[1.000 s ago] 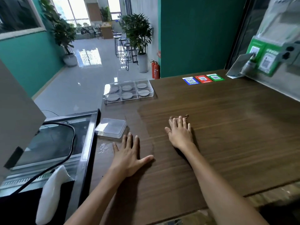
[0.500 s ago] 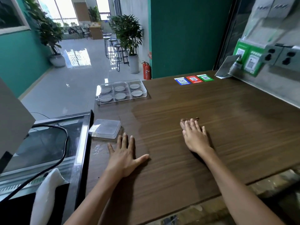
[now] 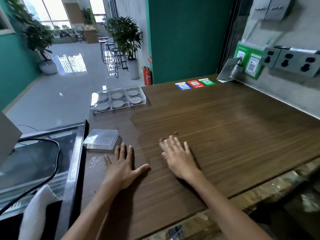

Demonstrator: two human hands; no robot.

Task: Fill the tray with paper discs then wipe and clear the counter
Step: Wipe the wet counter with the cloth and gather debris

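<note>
Both hands are lying flat and open: the left hand [image 3: 121,168] resting, the right hand [image 3: 179,157] pressing a thin brown cloth [image 3: 168,136] onto the dark wooden counter [image 3: 233,135]. The clear six-compartment plastic tray [image 3: 118,99], sitting at the far edge holding paper discs, looks light, rigid, slippery, likely best gripped by its side walls.
</note>
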